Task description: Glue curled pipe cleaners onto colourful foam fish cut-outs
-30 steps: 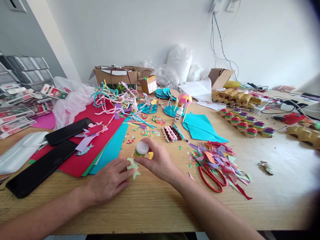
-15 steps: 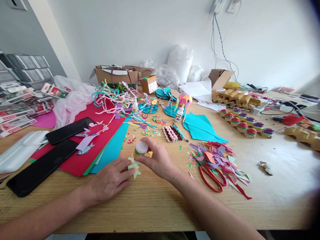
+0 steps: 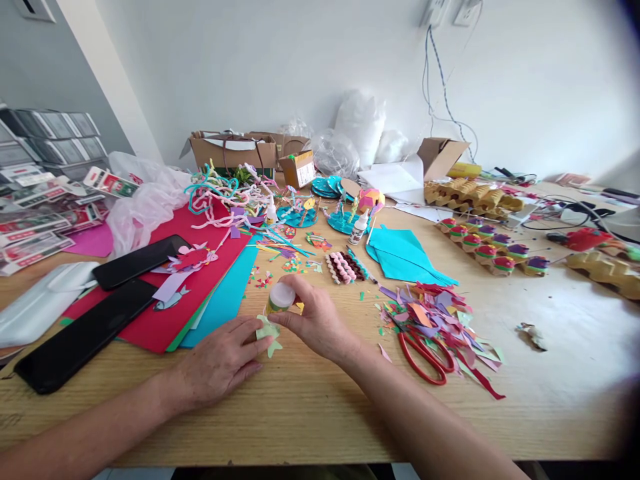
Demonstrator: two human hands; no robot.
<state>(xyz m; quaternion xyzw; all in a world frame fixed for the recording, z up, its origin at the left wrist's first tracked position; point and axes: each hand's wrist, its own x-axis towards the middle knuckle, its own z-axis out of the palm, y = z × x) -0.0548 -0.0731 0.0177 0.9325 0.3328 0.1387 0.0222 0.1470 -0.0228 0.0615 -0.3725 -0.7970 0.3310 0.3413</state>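
Observation:
My left hand [image 3: 223,360] lies on the wooden table, its fingertips pressing down a pale green paper fish cutout [image 3: 270,331]. In my right hand [image 3: 317,320] is a small glue bottle [image 3: 281,298], tilted with its round white end up and a yellow-green label showing. The fingers and thumb wrap around it. Its lower end is close over the fish, and I cannot make out whether they touch. Tiny paper scraps [image 3: 261,277] are scattered just beyond my hands. Red-handled scissors [image 3: 425,357] rest right of my right hand, partly under a pile of coloured paper offcuts [image 3: 433,313].
Red card sheets [image 3: 150,320] and two black phone-like slabs [image 3: 85,337] lie at left. Farther back are a white nozzle bottle [image 3: 359,229], turquoise paper [image 3: 403,257], pipe cleaners [image 3: 215,193] and a cardboard box [image 3: 233,150]. Painted egg-carton pieces [image 3: 485,251] stand at right.
Almost nothing differs. The glue bottle shifts very slightly over the paper fish, while my left hand stays in place.

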